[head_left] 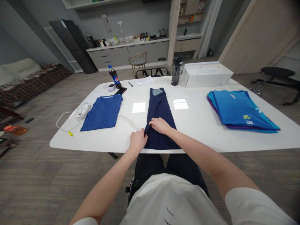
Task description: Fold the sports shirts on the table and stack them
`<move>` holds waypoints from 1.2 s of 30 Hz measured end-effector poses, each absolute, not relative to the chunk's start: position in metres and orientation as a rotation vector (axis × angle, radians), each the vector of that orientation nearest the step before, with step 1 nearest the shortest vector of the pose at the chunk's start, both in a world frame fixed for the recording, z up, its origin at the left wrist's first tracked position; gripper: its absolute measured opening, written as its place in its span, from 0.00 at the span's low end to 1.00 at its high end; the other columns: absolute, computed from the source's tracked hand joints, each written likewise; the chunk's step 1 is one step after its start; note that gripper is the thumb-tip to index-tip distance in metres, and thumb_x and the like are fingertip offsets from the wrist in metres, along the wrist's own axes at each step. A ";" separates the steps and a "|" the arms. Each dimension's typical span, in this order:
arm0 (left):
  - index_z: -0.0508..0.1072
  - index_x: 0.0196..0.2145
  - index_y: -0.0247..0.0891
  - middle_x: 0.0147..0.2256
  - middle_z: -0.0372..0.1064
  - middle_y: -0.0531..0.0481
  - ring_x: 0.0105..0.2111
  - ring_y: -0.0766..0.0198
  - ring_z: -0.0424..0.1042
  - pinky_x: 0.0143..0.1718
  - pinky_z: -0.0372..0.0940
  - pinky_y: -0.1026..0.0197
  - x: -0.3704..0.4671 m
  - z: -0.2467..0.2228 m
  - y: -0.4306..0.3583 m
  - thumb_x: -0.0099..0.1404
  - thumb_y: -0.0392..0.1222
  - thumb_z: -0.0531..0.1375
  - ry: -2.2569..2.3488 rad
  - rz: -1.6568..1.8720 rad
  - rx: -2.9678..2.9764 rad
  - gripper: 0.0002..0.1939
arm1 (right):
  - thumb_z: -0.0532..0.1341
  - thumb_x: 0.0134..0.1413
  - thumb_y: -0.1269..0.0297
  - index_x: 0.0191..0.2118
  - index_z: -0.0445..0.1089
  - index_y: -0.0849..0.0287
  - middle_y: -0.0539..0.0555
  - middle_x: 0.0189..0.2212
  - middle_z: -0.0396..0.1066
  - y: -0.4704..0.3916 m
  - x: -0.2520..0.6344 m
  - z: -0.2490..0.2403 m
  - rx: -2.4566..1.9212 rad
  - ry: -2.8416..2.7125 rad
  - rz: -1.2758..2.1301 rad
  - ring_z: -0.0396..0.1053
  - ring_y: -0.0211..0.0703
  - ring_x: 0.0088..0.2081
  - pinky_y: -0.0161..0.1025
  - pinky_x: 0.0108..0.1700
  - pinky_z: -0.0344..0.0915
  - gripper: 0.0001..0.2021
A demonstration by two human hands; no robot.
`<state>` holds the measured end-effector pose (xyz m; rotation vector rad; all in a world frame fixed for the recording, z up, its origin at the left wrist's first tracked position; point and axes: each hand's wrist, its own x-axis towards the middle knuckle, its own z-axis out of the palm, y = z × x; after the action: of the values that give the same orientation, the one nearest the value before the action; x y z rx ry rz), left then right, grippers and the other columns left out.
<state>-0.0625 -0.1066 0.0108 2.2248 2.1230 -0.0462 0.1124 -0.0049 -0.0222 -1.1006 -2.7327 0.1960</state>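
Note:
A navy shirt, folded into a long narrow strip, lies on the white table in front of me. Its far end shows a grey speckled patch, and its near end reaches the table's front edge. My left hand pinches the strip's left edge near that end. Just above and to the right, my right hand has its fingers closed on the same edge, where the cloth is bunched up a little. The fabric between the fingertips is partly hidden.
A folded blue shirt lies left, beside a white cable. To the right sits a stack of blue and purple shirts. Behind stand a cola bottle, a dark water bottle and a white box.

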 end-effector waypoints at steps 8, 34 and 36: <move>0.74 0.44 0.41 0.40 0.78 0.45 0.39 0.53 0.77 0.44 0.65 0.54 -0.049 0.052 -0.138 0.71 0.41 0.56 1.997 0.155 2.359 0.08 | 0.56 0.66 0.72 0.47 0.73 0.54 0.53 0.44 0.73 -0.015 0.136 0.001 -1.181 -2.563 0.184 0.72 0.45 0.44 0.39 0.44 0.60 0.11; 0.75 0.47 0.42 0.45 0.73 0.47 0.45 0.59 0.74 0.50 0.67 0.56 0.002 0.009 -0.044 0.74 0.42 0.53 1.636 0.456 2.507 0.11 | 0.58 0.67 0.65 0.44 0.74 0.55 0.52 0.37 0.74 -0.023 0.201 -0.031 -1.404 -2.221 0.338 0.72 0.42 0.39 0.38 0.45 0.64 0.07; 0.74 0.47 0.42 0.46 0.73 0.46 0.48 0.58 0.73 0.52 0.66 0.55 0.009 0.012 -0.003 0.73 0.42 0.55 1.718 0.503 2.467 0.11 | 0.58 0.66 0.64 0.45 0.75 0.55 0.53 0.38 0.75 0.004 0.199 -0.026 -1.510 -2.148 0.317 0.73 0.44 0.41 0.39 0.45 0.64 0.08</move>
<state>0.0094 -0.0030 0.0124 2.4674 1.7185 0.5033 0.1993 0.0043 -0.0255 -1.5101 -2.1481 0.3166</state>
